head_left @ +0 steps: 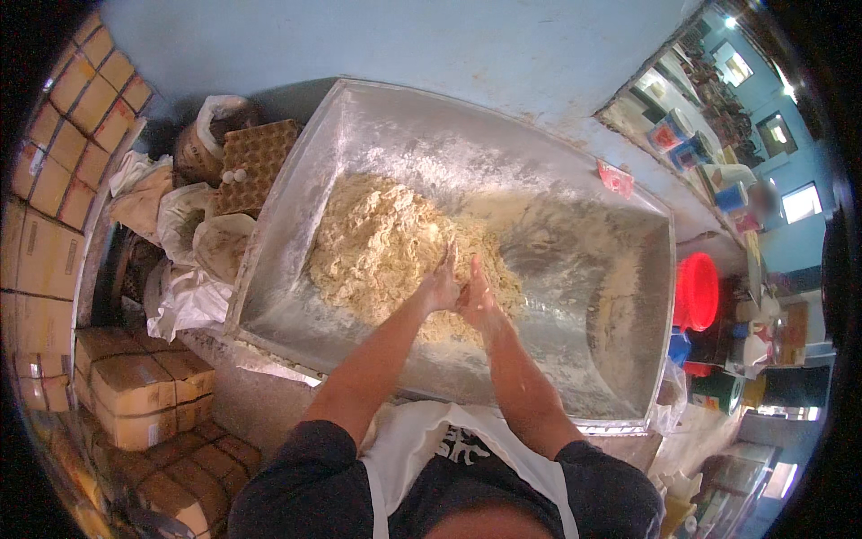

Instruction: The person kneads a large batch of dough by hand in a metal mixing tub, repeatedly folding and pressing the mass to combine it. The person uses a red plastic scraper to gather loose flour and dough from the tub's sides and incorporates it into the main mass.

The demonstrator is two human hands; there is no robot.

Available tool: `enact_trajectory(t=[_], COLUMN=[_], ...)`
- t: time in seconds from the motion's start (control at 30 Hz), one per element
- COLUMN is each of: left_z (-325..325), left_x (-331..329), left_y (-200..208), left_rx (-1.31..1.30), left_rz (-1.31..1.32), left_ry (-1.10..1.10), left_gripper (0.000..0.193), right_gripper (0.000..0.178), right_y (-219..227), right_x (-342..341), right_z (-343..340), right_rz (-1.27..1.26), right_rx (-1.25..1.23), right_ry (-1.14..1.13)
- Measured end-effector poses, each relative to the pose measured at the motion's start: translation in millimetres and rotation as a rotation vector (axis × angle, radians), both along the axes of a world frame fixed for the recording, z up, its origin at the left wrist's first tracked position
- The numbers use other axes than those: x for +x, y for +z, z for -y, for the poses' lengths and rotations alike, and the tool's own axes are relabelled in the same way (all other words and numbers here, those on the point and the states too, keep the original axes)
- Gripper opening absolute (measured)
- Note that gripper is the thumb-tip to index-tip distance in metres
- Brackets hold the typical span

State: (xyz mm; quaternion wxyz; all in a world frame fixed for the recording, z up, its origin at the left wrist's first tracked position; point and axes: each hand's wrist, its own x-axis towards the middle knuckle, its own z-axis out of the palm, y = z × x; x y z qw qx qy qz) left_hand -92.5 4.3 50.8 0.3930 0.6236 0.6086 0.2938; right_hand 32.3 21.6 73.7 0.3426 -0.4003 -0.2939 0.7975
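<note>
A large mass of shaggy, pale yellow dough [377, 242] lies in the left and middle of a wide metal trough [557, 350]. Over the dough's right part, my left hand [440, 286] and my right hand [477, 296] are held close together, palms turned toward each other. Fingers on both are stretched out and point away from me. The heels of the hands appear to touch, and no object shows between them. Pale dough or flour residue seems to coat the fingers. Loose flour and smears cover the trough's right side.
Left of the trough are egg trays [256, 148] with a couple of eggs, white sacks [193, 296] and strapped cardboard boxes [135, 386]. A blue wall [404, 40] rises behind it. At the right stands a red tub [696, 292]; a red packet [615, 178] rests at the trough's far rim.
</note>
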Motion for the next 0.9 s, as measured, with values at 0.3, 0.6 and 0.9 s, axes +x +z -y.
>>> enact_trajectory(t=[0.3,0.6,0.9], left_z=[-3,15,-11], left_x=[0,-21,-2], left_y=[86,76,66], left_rx=[-0.312,0.075,-0.493], left_rz=[-0.808,-0.053,1.494], left_ry=[-0.791,-0.180,0.747], left_gripper=[0.038,0.043,0.071], right_gripper=[0.044,0.048,0.062], right_y=[-27,-25,30], right_x=[-35,-36,-46], right_z=[3,-26,9], right_rz=[0.222,0.337,-0.277], right_rx=[-0.495,-0.515,-0.497], right_ry=[-0.136,-0.256,-0.123])
